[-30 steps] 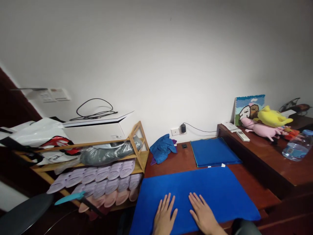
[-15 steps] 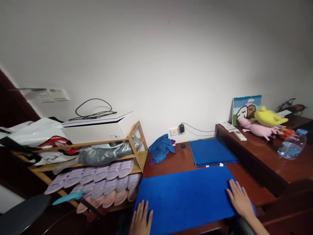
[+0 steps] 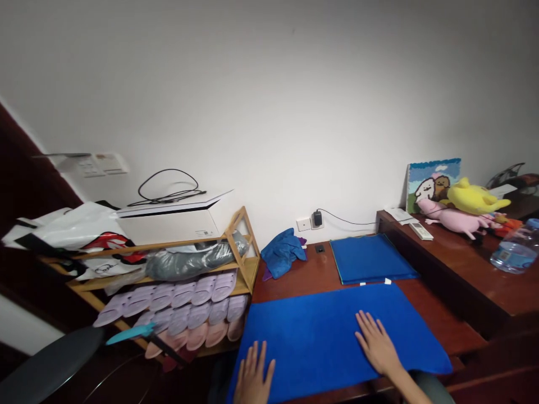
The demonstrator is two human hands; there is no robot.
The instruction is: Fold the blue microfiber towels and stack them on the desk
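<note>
A bright blue cloth [image 3: 314, 342] lies spread flat along the front of the reddish-brown desk [image 3: 269, 292]. My left hand [image 3: 255, 375] rests palm down near its left front corner, fingers apart. Toward the right part of the cloth lies my right hand [image 3: 376, 343], also flat with its fingers spread. Neither hand holds anything. Just behind the spread cloth is a folded blue cloth [image 3: 370, 259] with green edging. A crumpled blue cloth [image 3: 283, 255], with some purple beneath it, sits at the desk's back left.
Left of the desk stands a wooden rack [image 3: 248, 275] with several slippers [image 3: 206, 289] and a white box [image 3: 168, 224]. On the raised right surface are a remote control [image 3: 421, 231], plush toys [image 3: 471, 199] and a water bottle [image 3: 516, 249]. A black plug [image 3: 317, 217] sits in the wall socket.
My right hand has moved left across the spread cloth, away from its right edge. My left hand stays near the left front corner. The view has shifted slightly.
</note>
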